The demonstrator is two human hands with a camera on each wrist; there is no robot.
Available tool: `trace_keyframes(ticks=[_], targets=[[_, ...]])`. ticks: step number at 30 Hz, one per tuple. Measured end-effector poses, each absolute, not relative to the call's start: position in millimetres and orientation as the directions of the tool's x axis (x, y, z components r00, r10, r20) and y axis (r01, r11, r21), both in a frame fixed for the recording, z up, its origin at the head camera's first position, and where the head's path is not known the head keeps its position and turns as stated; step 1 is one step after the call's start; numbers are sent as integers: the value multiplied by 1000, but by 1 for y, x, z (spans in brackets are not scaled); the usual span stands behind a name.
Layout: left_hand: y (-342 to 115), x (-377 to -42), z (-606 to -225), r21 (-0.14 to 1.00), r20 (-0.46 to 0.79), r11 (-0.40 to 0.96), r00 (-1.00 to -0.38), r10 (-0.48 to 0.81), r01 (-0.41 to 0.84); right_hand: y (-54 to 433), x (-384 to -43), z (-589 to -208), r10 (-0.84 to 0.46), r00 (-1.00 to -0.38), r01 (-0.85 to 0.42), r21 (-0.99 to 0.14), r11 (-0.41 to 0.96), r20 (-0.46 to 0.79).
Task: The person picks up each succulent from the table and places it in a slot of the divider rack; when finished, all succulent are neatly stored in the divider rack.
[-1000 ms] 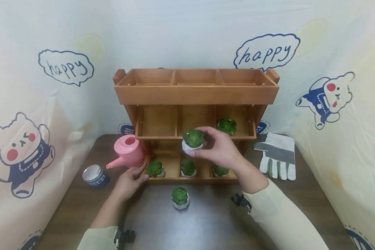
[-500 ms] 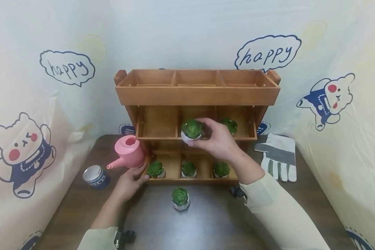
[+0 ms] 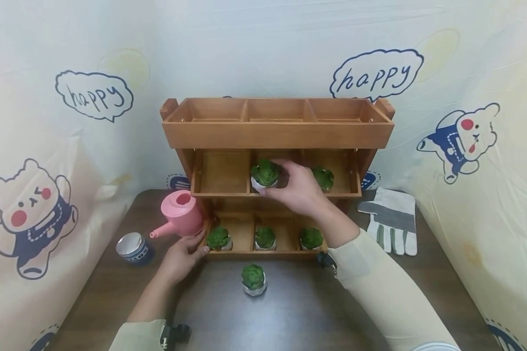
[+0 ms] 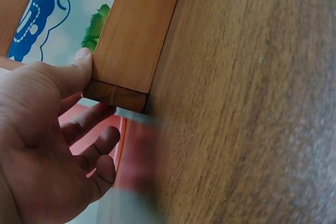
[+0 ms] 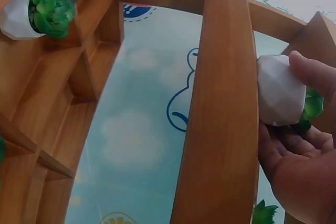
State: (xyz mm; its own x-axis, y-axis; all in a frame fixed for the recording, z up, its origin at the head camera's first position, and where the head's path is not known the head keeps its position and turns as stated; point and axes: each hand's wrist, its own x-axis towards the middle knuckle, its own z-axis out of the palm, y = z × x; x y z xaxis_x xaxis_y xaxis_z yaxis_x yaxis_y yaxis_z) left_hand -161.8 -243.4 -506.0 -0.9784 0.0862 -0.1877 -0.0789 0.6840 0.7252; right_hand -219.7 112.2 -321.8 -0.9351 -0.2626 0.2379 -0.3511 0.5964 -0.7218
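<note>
In the head view my right hand [image 3: 302,191] holds a potted succulent [image 3: 264,172] at the middle compartment of the middle tier of a wooden plant shelf [image 3: 276,135]. Thumb and fingers grip its white faceted pot [image 5: 281,90], which is just behind the tier's front board in the right wrist view. My left hand [image 3: 181,259] grips the left front corner of the lowest tier, thumb on the wood [image 4: 126,40] and fingers around its end. Another succulent [image 3: 323,179] stands in the right compartment of the middle tier, partly behind my right hand.
On the lowest tier, each compartment has a succulent [image 3: 265,237]. One more succulent [image 3: 253,279] stands on the dark table in front. A pink watering can [image 3: 180,214] and blue-and-white cups [image 3: 133,247] are at left, a grey-and-white work glove [image 3: 391,219] at right.
My right hand has carried the potted succulent up and slightly left, from in front of the middle tier's edge to over its middle compartment. The left hand keeps its hold on the corner.
</note>
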Motion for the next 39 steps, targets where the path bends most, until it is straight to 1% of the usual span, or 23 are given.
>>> trace_keyframes(ticks=[7, 17, 23, 28, 33, 39], targets=[[-245, -162, -507, 723, -184, 687, -979, 87, -75, 108, -228, -327, -267, -941, -335, -694, 638, 209], [-244, -163, -506, 725, -193, 684, -978, 83, -85, 111, -230, -331, -349, -911, -407, -624, 667, 221], [-243, -162, -506, 718, -197, 690, -977, 75, -92, 112, -227, -331, -375, -910, -398, -618, 678, 174], [-241, -163, -506, 717, -196, 691, -978, 75, -91, 114, -223, -330, -379, -915, -378, -627, 681, 140], [-241, -163, -506, 717, -184, 693, -980, 80, -78, 119, -218, -331, -364, -921, -360, -649, 670, 134], [-242, -162, -506, 717, -176, 693, -981, 80, -72, 125, -212, -330, -370, -918, -359, -693, 625, 142]])
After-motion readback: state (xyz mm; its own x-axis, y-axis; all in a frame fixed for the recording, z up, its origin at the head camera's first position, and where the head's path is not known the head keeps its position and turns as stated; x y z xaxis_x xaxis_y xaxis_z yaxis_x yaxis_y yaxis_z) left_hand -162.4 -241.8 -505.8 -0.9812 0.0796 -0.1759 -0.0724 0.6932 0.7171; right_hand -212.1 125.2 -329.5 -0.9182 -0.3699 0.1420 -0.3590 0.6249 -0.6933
